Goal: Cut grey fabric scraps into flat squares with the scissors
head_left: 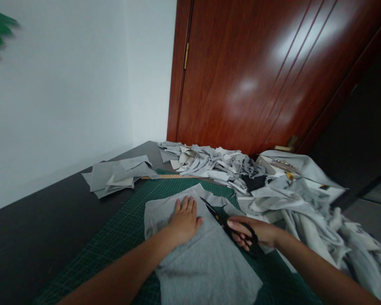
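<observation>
A piece of grey cloth (206,267) lies on the green cutting mat (114,243). My left hand (184,220) rests flat on the cloth's upper part, fingers stretched out and holding nothing. Black scissors (216,216) are gripped in my right hand (247,231), with fingers through and around the handles. The blades point up and to the left, along the cloth's right edge. A narrow strip of cloth (216,200) lies just beyond the blades. Whether the blades are parted is hard to tell.
Folded grey cloth pieces (120,173) lie at the left on the dark table (28,237). A wooden ruler (174,176) lies at the mat's far edge. Behind it is a heap of scraps (216,163). More cloth (305,203) and an open box (273,167) are at the right.
</observation>
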Tool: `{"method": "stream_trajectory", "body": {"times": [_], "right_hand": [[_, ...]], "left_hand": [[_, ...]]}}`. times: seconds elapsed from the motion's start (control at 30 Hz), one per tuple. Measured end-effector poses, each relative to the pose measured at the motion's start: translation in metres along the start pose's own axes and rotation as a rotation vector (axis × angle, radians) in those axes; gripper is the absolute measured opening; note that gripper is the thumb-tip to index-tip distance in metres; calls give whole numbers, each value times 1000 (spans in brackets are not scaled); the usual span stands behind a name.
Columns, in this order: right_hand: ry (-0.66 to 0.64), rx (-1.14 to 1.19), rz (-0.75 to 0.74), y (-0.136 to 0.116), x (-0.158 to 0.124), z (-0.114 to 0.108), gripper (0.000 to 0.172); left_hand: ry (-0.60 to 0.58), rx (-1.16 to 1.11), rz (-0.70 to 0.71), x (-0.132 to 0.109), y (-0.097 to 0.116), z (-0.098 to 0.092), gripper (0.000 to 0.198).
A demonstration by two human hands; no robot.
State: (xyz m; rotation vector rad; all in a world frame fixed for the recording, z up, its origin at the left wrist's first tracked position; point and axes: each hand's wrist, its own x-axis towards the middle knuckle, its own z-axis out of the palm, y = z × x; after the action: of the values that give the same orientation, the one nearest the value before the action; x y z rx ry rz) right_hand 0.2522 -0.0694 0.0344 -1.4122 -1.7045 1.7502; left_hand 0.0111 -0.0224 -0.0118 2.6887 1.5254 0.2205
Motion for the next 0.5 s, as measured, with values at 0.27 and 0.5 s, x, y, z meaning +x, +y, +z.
{"method": "stream_trajectory", "body": {"times": [0.27, 0.5], "right_hand": [[7, 28, 16, -7, 12, -2, 56], [5, -11, 32, -14, 22, -3, 58]], "left_hand": [[2, -3, 2, 0, -1, 0, 61], [18, -11, 13, 0, -2, 3, 61]]}}
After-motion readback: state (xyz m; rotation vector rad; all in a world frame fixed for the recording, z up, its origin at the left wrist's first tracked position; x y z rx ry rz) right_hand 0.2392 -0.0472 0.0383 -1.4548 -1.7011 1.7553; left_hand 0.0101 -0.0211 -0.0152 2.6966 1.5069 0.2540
